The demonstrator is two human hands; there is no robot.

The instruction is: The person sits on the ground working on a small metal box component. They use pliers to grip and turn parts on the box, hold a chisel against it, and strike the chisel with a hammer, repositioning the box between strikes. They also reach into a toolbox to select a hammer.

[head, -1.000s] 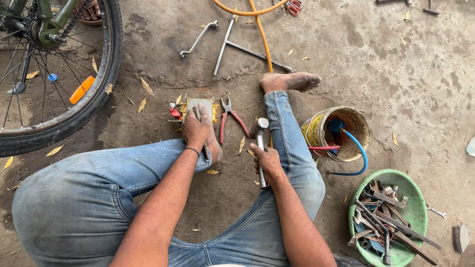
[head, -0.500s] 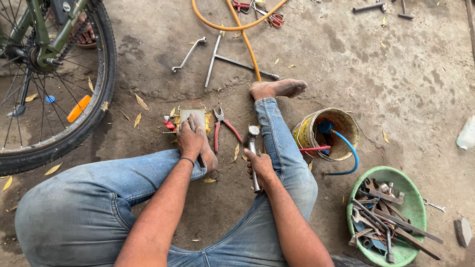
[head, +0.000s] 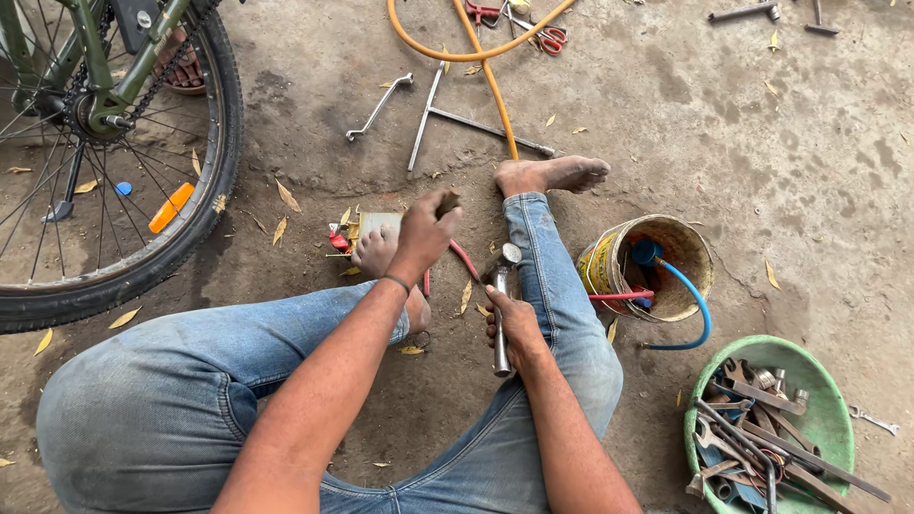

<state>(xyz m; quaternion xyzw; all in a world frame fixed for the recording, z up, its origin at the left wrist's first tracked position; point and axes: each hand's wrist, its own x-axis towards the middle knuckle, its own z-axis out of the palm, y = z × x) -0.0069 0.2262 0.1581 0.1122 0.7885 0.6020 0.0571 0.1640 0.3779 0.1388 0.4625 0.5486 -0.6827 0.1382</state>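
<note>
Sitting on bare packed dirt scattered with dry leaves, outdoors-looking workshop floor, no bench anywhere that I can see. My right hand (head: 514,319) is wrapped around the handle of a metal hammer (head: 500,319), which sits just inside my right knee; its long axis runs nearly straight up and down the frame, head pointing away from me toward my bare right foot (head: 552,174). My left hand (head: 422,231) is closed on a small dark object (head: 447,202), raised above my other foot, but I honestly can't make out what the thing is. Under that hand there's a small pale block (head: 378,224) and red-handled pliers (head: 463,257), mostly covered by my wrist. Off to my left a bicycle wheel (head: 143,238) is cut off by the frame edge. On the right there's a yellow bucket (head: 602,271) with a blue hose, and a green bowl (head: 826,405) piled with wrenches, partly cropped at the bottom. An orange hose (head: 490,81) and a cross wrench (head: 447,114) lie farther out.
</note>
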